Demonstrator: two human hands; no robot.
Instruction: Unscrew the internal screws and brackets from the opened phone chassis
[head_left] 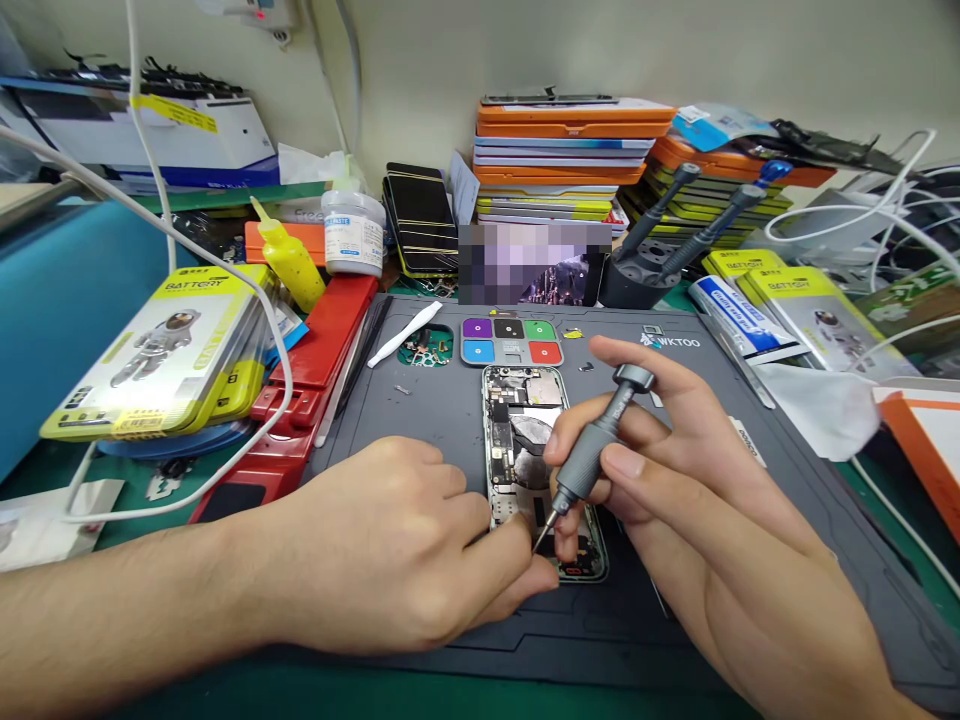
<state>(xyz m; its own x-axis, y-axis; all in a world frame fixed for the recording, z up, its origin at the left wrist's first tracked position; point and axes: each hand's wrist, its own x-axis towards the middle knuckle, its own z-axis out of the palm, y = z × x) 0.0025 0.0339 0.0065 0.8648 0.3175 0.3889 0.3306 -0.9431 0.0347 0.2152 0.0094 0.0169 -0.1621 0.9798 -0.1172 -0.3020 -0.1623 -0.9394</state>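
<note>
An opened smartphone lies on the dark grey work mat, its circuit board and inner parts exposed. My right hand holds a grey precision screwdriver at a slant, its thin tip pointing down over the phone's lower part. My left hand is closed above the phone's lower left side. Its thumb and forefinger come together beside the screwdriver tip; whatever is between them is hidden. Both hands cover portions of the phone.
Behind the phone sits a tray with coloured squares. A white plastic pry tool lies left of it. A screwdriver holder stands at the back right. Battery boxes and a red tool flank the mat. A white cable loops at left.
</note>
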